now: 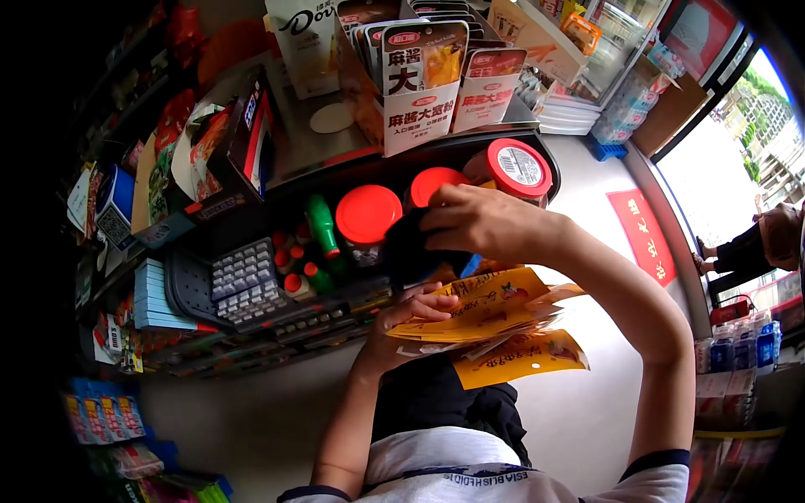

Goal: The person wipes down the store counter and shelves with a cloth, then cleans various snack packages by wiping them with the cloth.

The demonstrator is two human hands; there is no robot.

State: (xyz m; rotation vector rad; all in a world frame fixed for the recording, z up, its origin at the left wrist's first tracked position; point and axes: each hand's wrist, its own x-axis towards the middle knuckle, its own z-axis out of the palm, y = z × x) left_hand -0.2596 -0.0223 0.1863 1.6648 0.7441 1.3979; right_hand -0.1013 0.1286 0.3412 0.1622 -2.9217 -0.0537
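Observation:
My left hand point(405, 323) is closed round the left end of a stack of flat yellow printed packets point(490, 306), held in front of my body. Another yellow packet point(532, 359) hangs lower, below the stack. Just above, my right hand point(495, 222) pinches a dark cloth-like thing point(419, 250) with bent fingers; its exact kind is hard to make out. A bit of blue shows beside it. Behind the hands stand jars with red lids, one a round red lid point(369, 215).
A shelf carries boxed snack packs point(423, 121), a white Dove bag point(302, 50) and an open carton point(210, 159). Below are a green bottle point(320, 222) and a tray of small pale pieces point(246, 281). A person's legs point(738, 260) show by the doorway, near a red mat point(641, 236).

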